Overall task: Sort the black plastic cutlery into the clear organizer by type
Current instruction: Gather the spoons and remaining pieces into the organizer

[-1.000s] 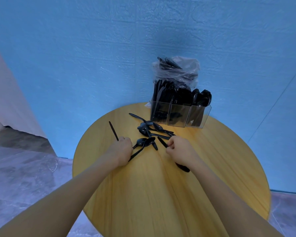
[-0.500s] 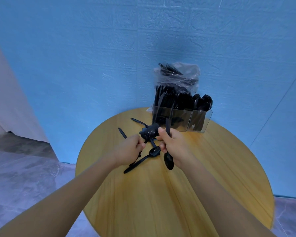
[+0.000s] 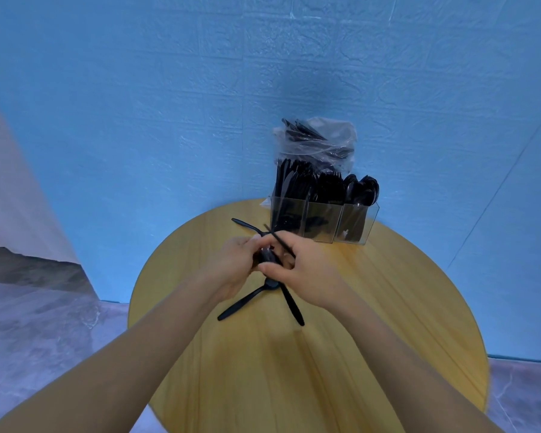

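Observation:
My left hand [image 3: 233, 268] and my right hand [image 3: 306, 270] meet over the middle of the round wooden table [image 3: 388, 323], both gripping a bunch of black plastic spoons [image 3: 267, 256]. Handles stick out of the bunch: two downward [image 3: 291, 303] and one up past my right fingers. Another spoon [image 3: 245, 225] shows just beyond my hands; whether it lies on the table I cannot tell. The clear organizer [image 3: 324, 221] stands at the table's far edge, its three compartments packed with black cutlery.
A clear plastic bag [image 3: 317, 140] with more black cutlery sits behind the organizer against the blue wall. The table's edge curves close on the left, with grey floor below.
Both hands lifted spoons off the table and came together into one bunch. The loose pile between them is gone from the tabletop.

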